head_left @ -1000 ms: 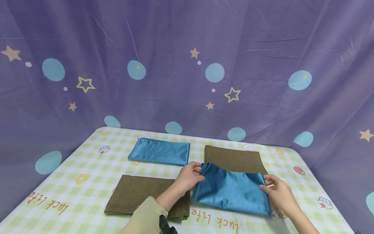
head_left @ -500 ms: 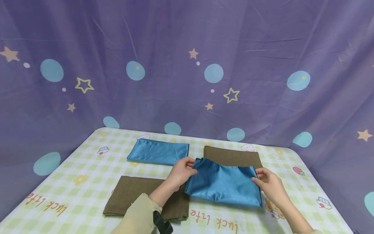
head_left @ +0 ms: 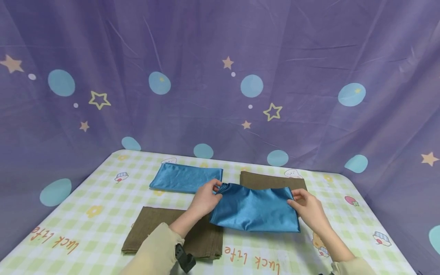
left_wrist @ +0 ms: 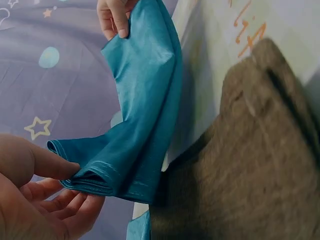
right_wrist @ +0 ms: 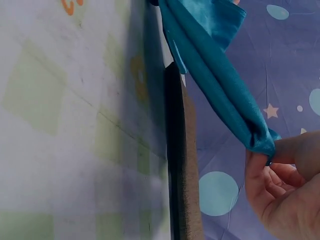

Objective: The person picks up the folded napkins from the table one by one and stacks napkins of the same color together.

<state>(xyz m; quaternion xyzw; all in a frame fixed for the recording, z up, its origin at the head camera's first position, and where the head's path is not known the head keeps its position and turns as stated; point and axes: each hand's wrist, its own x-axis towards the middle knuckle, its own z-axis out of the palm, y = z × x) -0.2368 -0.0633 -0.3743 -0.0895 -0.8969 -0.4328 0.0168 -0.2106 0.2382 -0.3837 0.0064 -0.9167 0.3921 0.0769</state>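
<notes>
A shiny blue folded cloth hangs between my two hands, lifted off the table in both wrist views. My left hand pinches its upper left corner between thumb and fingers; the layered folds show there in the left wrist view. At the opposite corner, my right hand pinches the fabric between thumb and fingers. Under and left of the held cloth lies a folded brown cloth. Behind it, another folded brown cloth is partly covered in the head view. A second folded blue cloth lies beyond my left hand.
The table wears a green-and-white checked cover with printed flowers and lettering. A purple curtain with stars and blue dots hangs behind and at the sides. A black strap sits on my left wrist.
Both hands have moved left and up with the blue cloth, away from the table's front edge. More of the front brown cloth is covered now. The other cloths have stayed in place.
</notes>
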